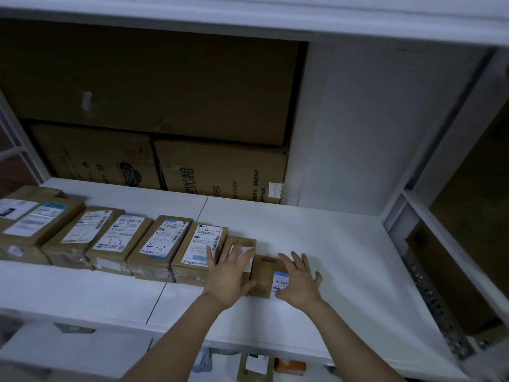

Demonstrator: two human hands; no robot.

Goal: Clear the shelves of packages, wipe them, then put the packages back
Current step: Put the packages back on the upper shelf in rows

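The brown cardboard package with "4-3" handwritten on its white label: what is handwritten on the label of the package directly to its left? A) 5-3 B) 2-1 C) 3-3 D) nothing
C: left of the brown cardboard package marked "4-3" stands a second brown cardboard package, whose white label bears a handwritten "3-3".

Dim, cool light; wide-angle bending at the edges, soft blur lower right.

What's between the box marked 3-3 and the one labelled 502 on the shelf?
The 4-3 box stands between the 3-3 box and the 502 box, packed side by side with both. The head view shows this.
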